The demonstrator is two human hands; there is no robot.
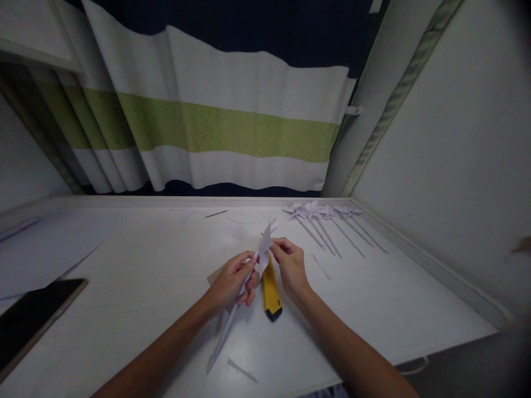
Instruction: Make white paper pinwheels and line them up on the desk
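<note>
Closest to me, the lower end of a white paper stick [221, 345] slants back under my left wrist, and a small pale strip [243, 370] lies on the bench [365, 315] just beside that end. My left hand [234, 279] grips the stick near its top, thumb and fingers wrapped around it. The stick is plain, slim and tilted, and at its upper end, between my two hands, stands a folded paper head [264, 246] with pointed, blade-like flaps. My right hand [291, 265] has its fingertips drawn together against the edge of that head; whether they pinch the paper itself I cannot tell.

Between my hands and below the head lies a yellow cutter [271, 290] with a black end towards me, its far end partly covered by the paper. A piece of brown card [214, 275] shows from under my left hand. Well to the left of that hand is a dark flat device [37, 318] with a pale rim, partly covered by large white sheets [53, 249].

Right of my right hand lies another thin strip [322, 267]. Beyond my hands are a scrap of paper [235, 231] and a thin dark rod [217, 214]. Farther off to the right, several paper pinwheels [317, 213] lie in a row, sticks towards me. Behind everything hangs a striped curtain [224, 124].
</note>
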